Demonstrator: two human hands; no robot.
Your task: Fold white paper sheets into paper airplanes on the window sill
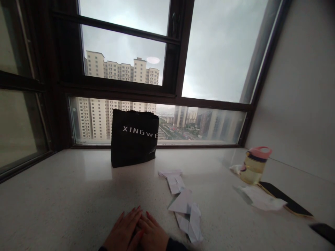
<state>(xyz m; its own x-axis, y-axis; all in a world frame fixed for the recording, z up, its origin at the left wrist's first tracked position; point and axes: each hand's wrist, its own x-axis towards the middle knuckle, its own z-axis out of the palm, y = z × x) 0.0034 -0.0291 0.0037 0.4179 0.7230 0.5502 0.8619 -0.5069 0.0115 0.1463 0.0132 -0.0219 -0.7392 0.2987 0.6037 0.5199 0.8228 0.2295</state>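
My left hand (123, 228) and my right hand (154, 234) lie side by side on the pale counter, touching, with their fingers stretched forward and nothing visible in them. The fingertips meet, and one thumb shows between the hands. Just right of my right hand lie folded white papers: a lower one (192, 223), a middle one (182, 201) and an upper one (175, 181), in a line leading away from me. Neither hand touches them. Beyond my hands stands a black bag (134, 146) with white lettering.
To the right stands a bottle (253, 169) with a pink lid. Beside it are a crumpled white tissue (261, 198), a dark phone (288, 200) and another dark object (323, 233) at the edge. A dark-framed window (209, 101) rises behind the pale counter (65, 202).
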